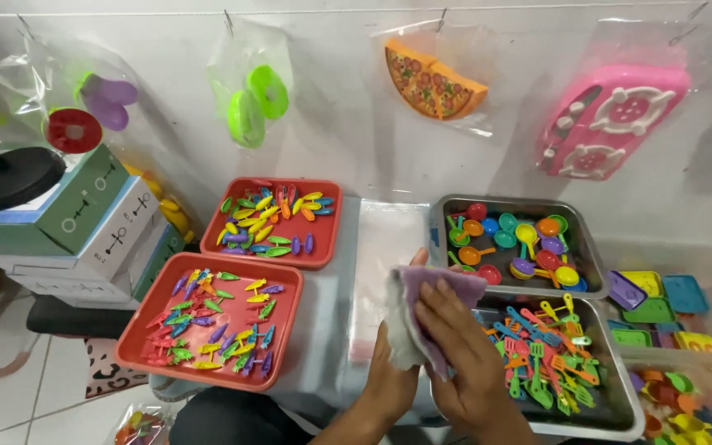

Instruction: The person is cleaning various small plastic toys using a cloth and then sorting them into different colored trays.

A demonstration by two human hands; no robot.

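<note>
Two rectangular red plastic trays [152, 330] of small coloured toy pieces sit left of two grey metal trays [587, 247] of toy utensils. Between them, over the table's middle, the left hand [389, 375] cups a soft purple-and-white cloth [422, 317] from below, while the right hand [467, 358] lies flat across it, fingers [447, 309] pressing down.
</note>
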